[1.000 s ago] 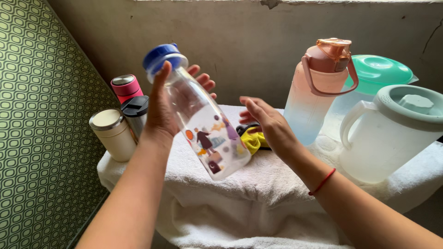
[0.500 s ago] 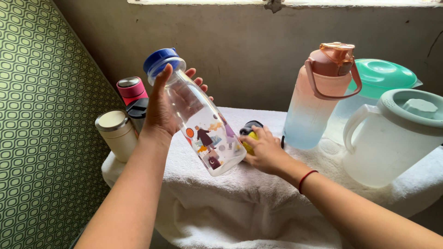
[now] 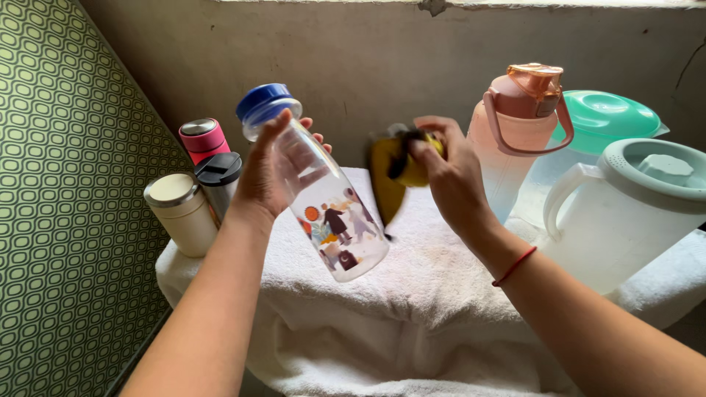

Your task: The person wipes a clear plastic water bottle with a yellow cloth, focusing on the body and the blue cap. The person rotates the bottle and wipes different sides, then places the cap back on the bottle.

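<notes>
Head view. The left hand (image 3: 266, 176) was wrapped around a clear plastic bottle (image 3: 323, 198) with a blue cap (image 3: 262, 101) and printed cartoon figures, holding it tilted above a white towel (image 3: 412, 294) that covered the work surface. The right hand (image 3: 452, 173), closed in a pinch, held a yellow and black cloth (image 3: 390, 173) in the air just beside the bottle; the cloth was blurred. Behind stood a bare grey wall (image 3: 382, 66); a green patterned panel (image 3: 66, 206) bounded the left side. On the towel stood a cream tumbler (image 3: 180, 213), a pink-topped flask (image 3: 202, 138), a black-lidded flask (image 3: 218, 180), a peach-lidded jug bottle (image 3: 507, 140), a teal-lidded container (image 3: 603, 121) and a white pitcher (image 3: 625, 213).
</notes>
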